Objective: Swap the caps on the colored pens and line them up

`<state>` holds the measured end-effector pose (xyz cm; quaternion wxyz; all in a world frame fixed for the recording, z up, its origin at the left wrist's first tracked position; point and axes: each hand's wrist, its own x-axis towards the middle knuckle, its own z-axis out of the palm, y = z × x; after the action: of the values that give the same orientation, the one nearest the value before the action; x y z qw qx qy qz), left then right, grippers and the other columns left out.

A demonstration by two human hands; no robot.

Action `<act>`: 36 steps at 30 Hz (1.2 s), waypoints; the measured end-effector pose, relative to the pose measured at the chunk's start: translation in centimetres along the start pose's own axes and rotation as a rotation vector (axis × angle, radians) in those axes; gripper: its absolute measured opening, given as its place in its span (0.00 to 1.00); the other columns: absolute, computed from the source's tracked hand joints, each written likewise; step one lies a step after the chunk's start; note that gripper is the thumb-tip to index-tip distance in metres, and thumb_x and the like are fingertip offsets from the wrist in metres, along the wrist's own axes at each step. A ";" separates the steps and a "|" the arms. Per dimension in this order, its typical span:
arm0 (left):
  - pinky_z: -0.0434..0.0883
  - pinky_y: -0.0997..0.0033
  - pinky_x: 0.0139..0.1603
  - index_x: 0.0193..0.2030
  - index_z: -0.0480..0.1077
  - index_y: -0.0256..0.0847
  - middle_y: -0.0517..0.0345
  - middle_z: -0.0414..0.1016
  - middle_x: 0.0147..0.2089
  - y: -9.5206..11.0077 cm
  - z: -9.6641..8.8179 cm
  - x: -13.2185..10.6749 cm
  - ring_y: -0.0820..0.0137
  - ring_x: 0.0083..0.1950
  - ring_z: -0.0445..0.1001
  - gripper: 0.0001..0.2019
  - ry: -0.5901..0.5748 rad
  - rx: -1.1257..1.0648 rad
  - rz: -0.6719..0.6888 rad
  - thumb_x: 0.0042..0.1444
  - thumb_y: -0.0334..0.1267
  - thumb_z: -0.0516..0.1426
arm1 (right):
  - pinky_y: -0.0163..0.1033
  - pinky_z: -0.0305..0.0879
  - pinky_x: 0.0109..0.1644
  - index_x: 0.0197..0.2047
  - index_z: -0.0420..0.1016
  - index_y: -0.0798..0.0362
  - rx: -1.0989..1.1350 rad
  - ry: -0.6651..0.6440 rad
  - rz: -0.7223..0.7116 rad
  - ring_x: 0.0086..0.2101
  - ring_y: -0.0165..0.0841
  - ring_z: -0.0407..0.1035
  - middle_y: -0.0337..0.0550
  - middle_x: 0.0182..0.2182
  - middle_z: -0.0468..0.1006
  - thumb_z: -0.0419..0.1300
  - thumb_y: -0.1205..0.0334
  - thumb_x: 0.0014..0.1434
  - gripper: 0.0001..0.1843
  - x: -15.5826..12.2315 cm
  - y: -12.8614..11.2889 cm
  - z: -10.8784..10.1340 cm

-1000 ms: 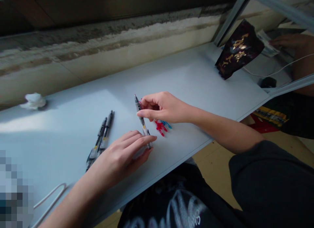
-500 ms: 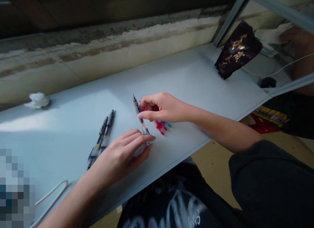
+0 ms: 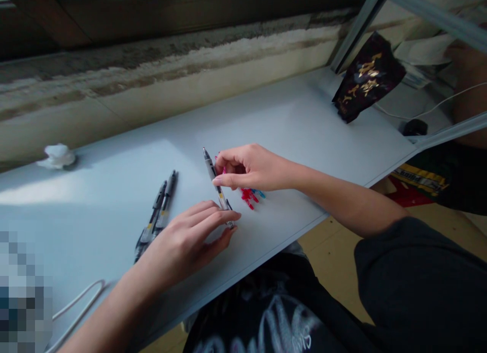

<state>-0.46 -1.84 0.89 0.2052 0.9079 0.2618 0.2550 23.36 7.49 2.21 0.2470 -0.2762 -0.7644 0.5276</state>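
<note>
A grey pen (image 3: 213,176) with a yellow band points away from me on the white table (image 3: 289,125). My right hand (image 3: 253,166) pinches the pen near its middle, fingers closed around it. My left hand (image 3: 186,241) grips the pen's lower end between thumb and fingers. Under my right hand lie red and blue pens (image 3: 250,195), partly hidden. Two more grey pens (image 3: 158,214) lie side by side left of my left hand.
A crumpled white tissue (image 3: 57,155) lies at the far left. A dark printed pouch (image 3: 367,79) leans at the back right, beside a metal frame. A white cable (image 3: 78,305) runs near the front left edge. Another person's arm (image 3: 470,64) shows at far right.
The pen's tip has tilted slightly to the left and both hands have shifted a little. The other person's arm at far right has moved.
</note>
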 end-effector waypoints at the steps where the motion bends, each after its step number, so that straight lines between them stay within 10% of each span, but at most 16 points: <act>1: 0.76 0.69 0.45 0.57 0.74 0.41 0.55 0.81 0.41 0.0 0.0 0.0 0.67 0.41 0.80 0.10 -0.002 0.002 0.000 0.73 0.26 0.59 | 0.36 0.60 0.38 0.41 0.74 0.56 0.003 0.005 -0.004 0.28 0.28 0.68 0.36 0.27 0.78 0.66 0.53 0.69 0.13 0.0 0.0 0.0; 36: 0.78 0.68 0.47 0.58 0.73 0.40 0.54 0.82 0.42 -0.1 0.0 0.3 0.65 0.43 0.81 0.10 0.017 0.000 0.014 0.73 0.29 0.60 | 0.36 0.61 0.40 0.42 0.73 0.55 -0.037 0.017 0.004 0.29 0.29 0.69 0.35 0.26 0.78 0.64 0.53 0.70 0.13 0.0 -0.1 0.1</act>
<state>-0.27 -1.60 0.98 0.2013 0.9074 0.2572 0.2644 23.28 7.43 2.24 0.2474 -0.2868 -0.7714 0.5114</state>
